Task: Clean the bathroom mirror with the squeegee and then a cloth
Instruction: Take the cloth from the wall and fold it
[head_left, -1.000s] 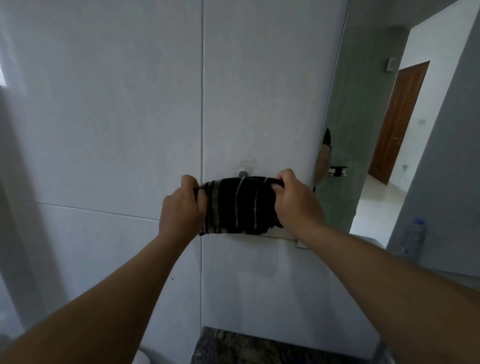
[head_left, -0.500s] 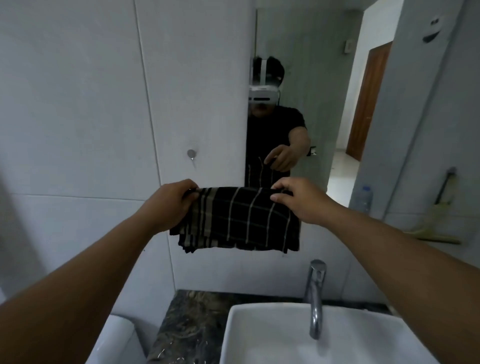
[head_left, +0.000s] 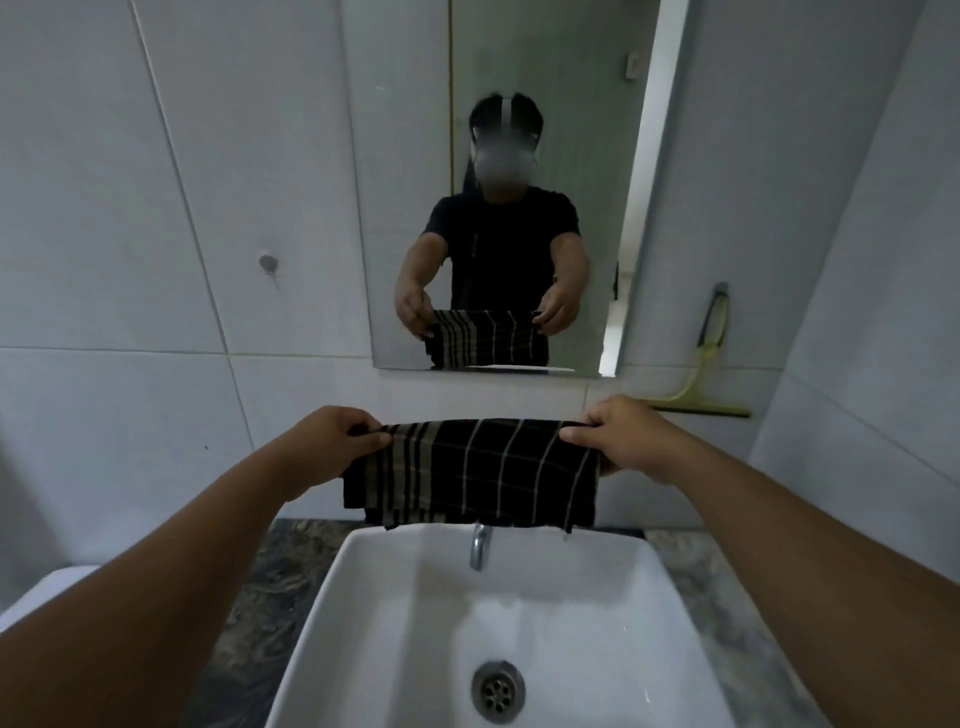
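A black cloth with pale checked stripes (head_left: 475, 470) hangs stretched between my two hands, above the back of the sink. My left hand (head_left: 330, 441) pinches its top left corner and my right hand (head_left: 621, 434) pinches its top right corner. The mirror (head_left: 524, 104) is on the tiled wall straight ahead, above the cloth, and reflects a person holding the same cloth. A yellow-green squeegee (head_left: 701, 384) hangs from a wall hook to the right of the mirror, apart from both hands.
A white rectangular sink (head_left: 363, 623) with a drain (head_left: 497, 691) lies below my arms. A chrome tap (head_left: 480, 548) stands at its back, half hidden by the cloth. Dark marbled countertop (head_left: 260, 587) surrounds it. A small metal wall peg (head_left: 267, 263) sits left of the mirror.
The view has swung right and down from the wall peg to face the mirror and sink. Both hands carried the cloth off the peg and spread it wider in front of the mirror.
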